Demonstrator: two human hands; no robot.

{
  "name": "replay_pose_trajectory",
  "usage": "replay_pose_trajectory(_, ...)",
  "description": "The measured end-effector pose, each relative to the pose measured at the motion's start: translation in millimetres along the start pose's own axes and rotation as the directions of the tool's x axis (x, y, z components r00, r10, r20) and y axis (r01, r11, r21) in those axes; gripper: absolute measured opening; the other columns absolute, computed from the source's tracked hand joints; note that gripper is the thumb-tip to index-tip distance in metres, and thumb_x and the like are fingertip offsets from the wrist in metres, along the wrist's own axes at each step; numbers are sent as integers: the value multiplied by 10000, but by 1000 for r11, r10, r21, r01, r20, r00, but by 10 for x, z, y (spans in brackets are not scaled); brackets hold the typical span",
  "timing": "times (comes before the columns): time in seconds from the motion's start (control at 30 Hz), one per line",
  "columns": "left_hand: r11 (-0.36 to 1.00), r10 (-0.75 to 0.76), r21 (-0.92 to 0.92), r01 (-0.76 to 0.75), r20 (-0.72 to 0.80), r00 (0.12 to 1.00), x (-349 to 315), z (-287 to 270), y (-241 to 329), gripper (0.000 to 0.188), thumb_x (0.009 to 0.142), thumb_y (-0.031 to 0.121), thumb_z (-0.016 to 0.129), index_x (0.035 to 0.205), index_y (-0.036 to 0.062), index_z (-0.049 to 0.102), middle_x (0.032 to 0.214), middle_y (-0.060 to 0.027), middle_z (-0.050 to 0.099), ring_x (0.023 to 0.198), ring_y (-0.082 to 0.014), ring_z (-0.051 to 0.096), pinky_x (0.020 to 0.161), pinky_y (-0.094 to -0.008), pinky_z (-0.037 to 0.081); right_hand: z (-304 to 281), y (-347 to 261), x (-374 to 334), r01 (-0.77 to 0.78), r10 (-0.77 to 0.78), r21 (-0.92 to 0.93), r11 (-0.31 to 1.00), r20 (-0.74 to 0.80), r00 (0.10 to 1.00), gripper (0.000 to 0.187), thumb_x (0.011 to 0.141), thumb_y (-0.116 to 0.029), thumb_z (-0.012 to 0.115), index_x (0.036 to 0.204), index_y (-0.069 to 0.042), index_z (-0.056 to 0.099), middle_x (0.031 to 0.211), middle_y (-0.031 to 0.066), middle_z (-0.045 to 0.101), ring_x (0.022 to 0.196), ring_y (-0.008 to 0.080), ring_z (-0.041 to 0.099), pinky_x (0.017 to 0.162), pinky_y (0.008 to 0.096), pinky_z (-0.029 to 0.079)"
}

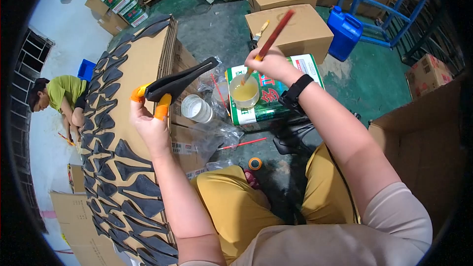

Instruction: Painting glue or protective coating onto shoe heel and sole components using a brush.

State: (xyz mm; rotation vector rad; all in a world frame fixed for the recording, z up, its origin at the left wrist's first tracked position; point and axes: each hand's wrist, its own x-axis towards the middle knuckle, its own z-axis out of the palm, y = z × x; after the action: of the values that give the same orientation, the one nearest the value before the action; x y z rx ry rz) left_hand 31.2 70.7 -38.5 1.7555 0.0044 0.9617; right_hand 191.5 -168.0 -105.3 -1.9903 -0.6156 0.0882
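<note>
My left hand (152,125) pinches a long black sole-shaped piece (181,81), wide at the near end and narrowing to a tip. Orange coverings wrap its thumb and a finger. My right hand (276,66) grips a paintbrush (277,33) with a red handle, tilted, its bristle end down at a clear plastic cup (245,99) of yellowish liquid. Whether the bristles touch the liquid I cannot tell. Under the cup is a green and white tin (270,114). Between that cup and my left hand are white nested plastic cups (196,108).
Many similar black pieces (135,187) lie in rows on cardboard (140,76) at left. Another person (64,96) crouches beyond. Cardboard boxes (315,34) with brushes and a blue jerrycan (345,34) stand ahead. An orange tape roll (254,163) and red brush (244,143) lie below.
</note>
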Motion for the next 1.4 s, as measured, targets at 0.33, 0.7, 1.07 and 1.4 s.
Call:
replay_pose_trajectory(0.33,997,-24,74,16,111,994,8,210,-163,306,668,-65,641,959,16,592,946,-40,578,918,-148,529,858,-274,395,289,222,51,-5,16,-94,996,107,994,235,708,-235,637,749,-4,625,781,186,632,760,335,616,696,384,485)
replay_pose_trajectory(0.7,994,-88,70,78,146,985,10,340,-288,286,655,-31,671,929,26,614,914,-42,576,906,-156,533,864,-291,394,307,289,-42,1,5,-32,999,193,981,196,708,-198,668,760,-14,626,767,167,634,762,293,626,693,365,486)
replay_pose_trajectory(1.07,979,-47,202,4,213,976,16,531,-294,318,605,-30,683,908,42,616,872,-58,540,847,-198,523,795,-293,403,-660,-218,-30,-48,149,618,785,-113,982,187,783,-184,545,701,-39,630,542,-30,455,457,31,382,419,186,268)
replay_pose_trajectory(1.4,958,58,252,-139,304,951,9,793,-303,322,591,-29,664,898,45,601,853,-68,527,825,-218,508,764,-301,401,-643,-527,-140,96,-135,774,626,-14,991,226,869,-220,529,821,-16,614,600,-31,484,501,22,395,429,169,267)
